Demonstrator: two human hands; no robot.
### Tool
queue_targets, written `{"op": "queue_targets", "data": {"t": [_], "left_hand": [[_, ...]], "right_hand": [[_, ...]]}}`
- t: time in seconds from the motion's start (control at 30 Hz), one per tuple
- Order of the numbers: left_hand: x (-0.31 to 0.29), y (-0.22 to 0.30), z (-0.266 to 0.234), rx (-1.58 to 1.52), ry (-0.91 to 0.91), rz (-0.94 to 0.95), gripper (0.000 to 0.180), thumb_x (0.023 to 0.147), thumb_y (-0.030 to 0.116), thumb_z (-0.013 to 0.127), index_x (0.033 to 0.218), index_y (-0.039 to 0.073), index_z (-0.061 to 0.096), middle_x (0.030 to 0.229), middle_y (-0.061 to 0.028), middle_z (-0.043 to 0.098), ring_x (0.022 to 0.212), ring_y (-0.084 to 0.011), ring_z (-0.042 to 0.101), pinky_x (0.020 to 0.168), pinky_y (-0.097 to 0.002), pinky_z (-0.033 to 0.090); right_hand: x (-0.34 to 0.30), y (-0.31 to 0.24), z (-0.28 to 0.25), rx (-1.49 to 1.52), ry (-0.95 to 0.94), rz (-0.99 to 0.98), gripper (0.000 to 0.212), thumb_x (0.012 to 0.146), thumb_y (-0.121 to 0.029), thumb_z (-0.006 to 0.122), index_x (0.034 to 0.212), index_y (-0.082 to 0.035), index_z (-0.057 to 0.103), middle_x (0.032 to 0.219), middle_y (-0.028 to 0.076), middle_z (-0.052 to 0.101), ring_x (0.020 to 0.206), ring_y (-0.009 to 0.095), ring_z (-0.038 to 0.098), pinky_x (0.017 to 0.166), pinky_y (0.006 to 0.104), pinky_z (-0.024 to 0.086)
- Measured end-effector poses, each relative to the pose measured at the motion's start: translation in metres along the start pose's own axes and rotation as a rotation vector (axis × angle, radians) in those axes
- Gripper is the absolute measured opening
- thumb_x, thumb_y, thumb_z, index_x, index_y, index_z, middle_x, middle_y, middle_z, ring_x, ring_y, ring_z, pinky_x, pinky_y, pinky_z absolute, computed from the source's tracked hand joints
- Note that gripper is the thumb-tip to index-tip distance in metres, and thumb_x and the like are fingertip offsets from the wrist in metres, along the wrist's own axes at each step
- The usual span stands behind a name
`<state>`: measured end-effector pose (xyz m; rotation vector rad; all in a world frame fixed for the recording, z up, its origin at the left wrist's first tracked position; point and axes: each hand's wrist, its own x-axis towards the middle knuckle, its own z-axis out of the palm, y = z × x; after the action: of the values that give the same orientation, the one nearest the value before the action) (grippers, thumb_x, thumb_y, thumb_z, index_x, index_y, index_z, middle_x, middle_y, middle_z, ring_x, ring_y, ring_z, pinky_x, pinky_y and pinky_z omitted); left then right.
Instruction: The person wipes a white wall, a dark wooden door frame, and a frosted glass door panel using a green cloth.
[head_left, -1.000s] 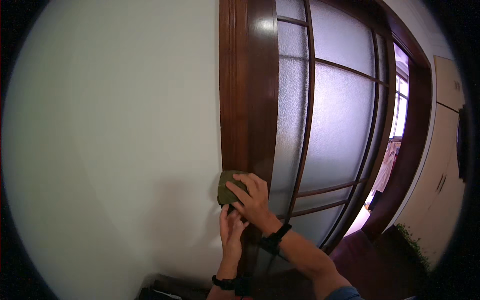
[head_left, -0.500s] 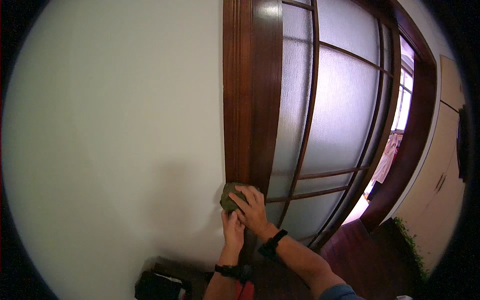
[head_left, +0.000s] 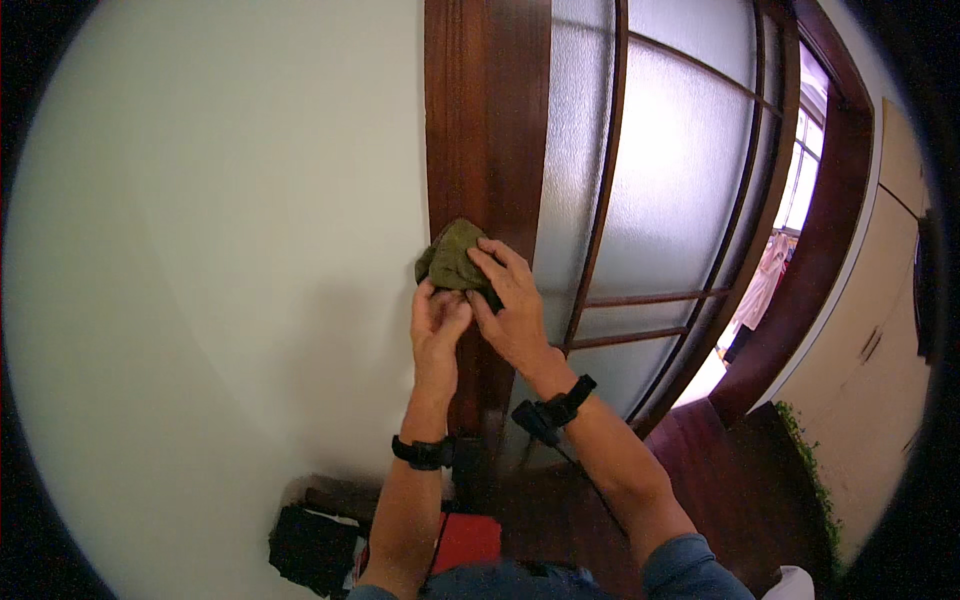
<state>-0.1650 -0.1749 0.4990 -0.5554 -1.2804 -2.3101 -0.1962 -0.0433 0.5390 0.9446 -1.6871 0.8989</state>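
A dark olive-green cloth is bunched against the brown wooden door frame, covering part of its edge beside the wall. My right hand grips the cloth's right side, fingers bent over it and thumb low. Below the cloth's lower left edge, my left hand has its palm turned partly up, with curled fingers and thumb holding that edge. The two hands are close together. Folds of the cloth hide some fingertips. Each wrist wears a black strap.
A plain pale wall fills the left. Frosted glass panels in a wooden door stand right of the frame. Low down are a black item and a red one. Green leaves line the dark floor's right side.
Both hands and the cloth have moved up along the door frame. The cloth, flatter and more covered before, now stands in a loose peak. The view has tilted down, showing more forearm.
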Motion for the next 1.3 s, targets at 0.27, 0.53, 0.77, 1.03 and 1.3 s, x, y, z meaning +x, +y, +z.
{"op": "queue_targets", "data": {"t": [0.27,0.53,0.77,1.03,1.3], "left_hand": [[-0.05,-0.045,-0.049,0.135,0.201,-0.162,0.032,0.1,0.005,0.067,0.129,0.004,0.051,0.124,-0.0077,0.06,0.113,-0.018,0.058,0.1,-0.0347,0.049],[-0.097,-0.106,-0.095,0.273,0.283,-0.231,0.027,0.099,0.004,0.069,0.12,0.003,0.052,0.122,-0.0083,0.06,0.113,-0.0186,0.059,0.101,-0.0345,0.048],[-0.119,-0.137,-0.113,-0.052,0.294,-0.334,0.038,0.098,0.001,0.069,0.132,0.003,0.051,0.131,-0.0093,0.06,0.121,-0.0209,0.06,0.104,-0.0361,0.05],[-0.056,-0.065,-0.085,0.353,0.139,-0.111,0.036,0.094,-0.002,0.069,0.128,-0.001,0.058,0.125,-0.0089,0.066,0.114,-0.0196,0.063,0.1,-0.0357,0.051],[0.011,0.007,-0.043,0.425,0.079,-0.115,0.026,0.093,0.001,0.073,0.116,0.0,0.061,0.1,-0.0057,0.071,0.093,-0.0113,0.065,0.083,-0.0283,0.052]], "right_hand": [[-0.089,-0.004,0.031,-0.03,-0.07,0.219,0.057,0.073,0.006,0.078,0.126,-0.007,0.058,0.137,0.02,0.056,0.129,0.043,0.055,0.108,0.0466,0.047],[-0.165,-0.018,0.059,-0.06,-0.128,0.404,0.053,0.074,0.01,0.074,0.12,-0.008,0.054,0.132,0.021,0.055,0.126,0.046,0.052,0.105,0.0494,0.046],[-0.209,-0.014,0.075,-0.059,-0.104,0.488,0.05,0.073,0.013,0.071,0.115,-0.005,0.052,0.127,0.021,0.054,0.122,0.045,0.052,0.102,0.0492,0.046],[-0.125,-0.016,0.059,0.054,0.117,0.353,0.038,0.077,0.003,0.074,0.112,-0.004,0.06,0.113,0.02,0.063,0.111,0.043,0.059,0.101,0.0477,0.048],[-0.039,-0.008,0.038,0.02,0.17,0.273,0.053,0.068,0.002,0.077,0.117,-0.007,0.058,0.117,0.02,0.062,0.116,0.043,0.059,0.101,0.0465,0.051]]}}
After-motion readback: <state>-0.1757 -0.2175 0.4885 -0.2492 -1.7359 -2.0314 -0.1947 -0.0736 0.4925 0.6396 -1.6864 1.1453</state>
